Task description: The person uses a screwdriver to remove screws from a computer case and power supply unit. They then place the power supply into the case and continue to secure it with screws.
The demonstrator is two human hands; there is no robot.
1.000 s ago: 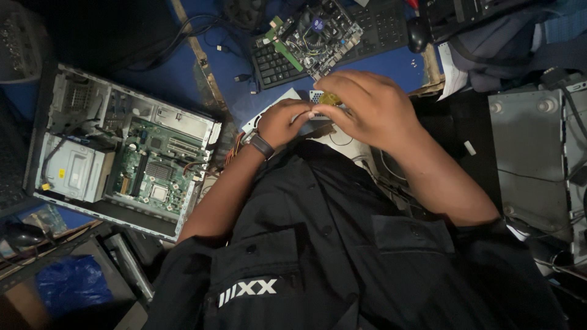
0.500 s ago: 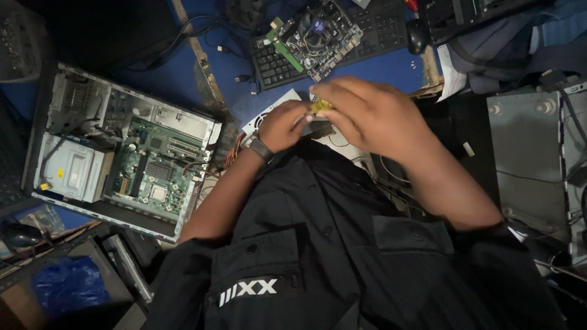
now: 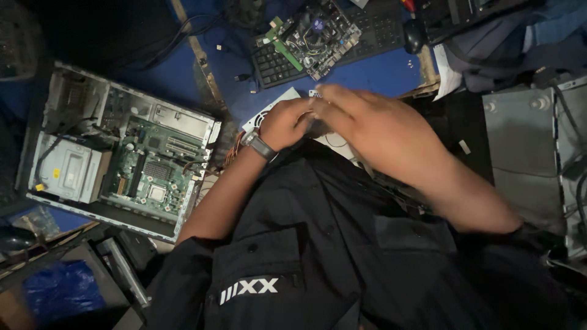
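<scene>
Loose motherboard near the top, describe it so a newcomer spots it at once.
Start at the blue table along the top of the view, then find the black keyboard lying on it. The loose motherboard rests tilted on that keyboard, just above both hands. Unlike the green board inside the open computer case at left, it sits bare, outside any housing.

Free room: a bare strip of blue table (image 3: 379, 72) between the hands (image 3: 330, 119) and the keyboard (image 3: 367, 30). Obstacles: circuit board (image 3: 312, 36) ahead on the keyboard, open computer case (image 3: 122, 153) left, grey metal panel (image 3: 526, 159) right.
</scene>
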